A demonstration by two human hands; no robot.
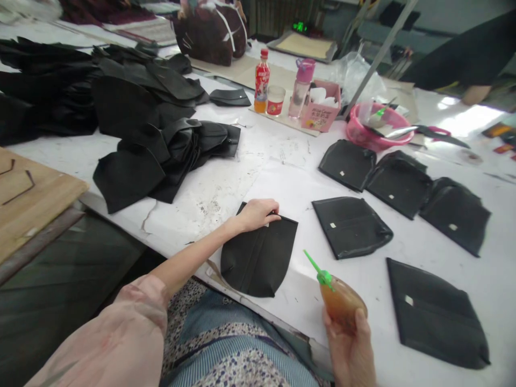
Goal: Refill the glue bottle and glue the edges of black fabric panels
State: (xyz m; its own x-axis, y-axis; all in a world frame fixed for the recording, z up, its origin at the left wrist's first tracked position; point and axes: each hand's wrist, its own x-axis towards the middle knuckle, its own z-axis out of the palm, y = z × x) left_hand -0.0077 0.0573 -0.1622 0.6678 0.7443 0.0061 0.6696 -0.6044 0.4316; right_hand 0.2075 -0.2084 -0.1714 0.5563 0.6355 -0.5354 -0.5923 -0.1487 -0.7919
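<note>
My left hand (258, 213) rests with curled fingers on the top edge of a black leather piece (258, 260) lying at the table's near edge; the fingers pinch that edge. My right hand (350, 344) grips an amber squeeze bottle (341, 301) with a green nozzle (318, 271) that points up and left, above the white table (282, 177). Several similar black pieces, each with a small white patch, lie spread to the right, one (350, 226) nearest the bottle.
A heap of black cut pieces (153, 140) covers the left of the table. Behind stand a red drink bottle (262, 80), a pink bottle (300, 88), a pink box (322, 110) and a pink basin (377, 131). A wooden board (28, 199) sits at the left.
</note>
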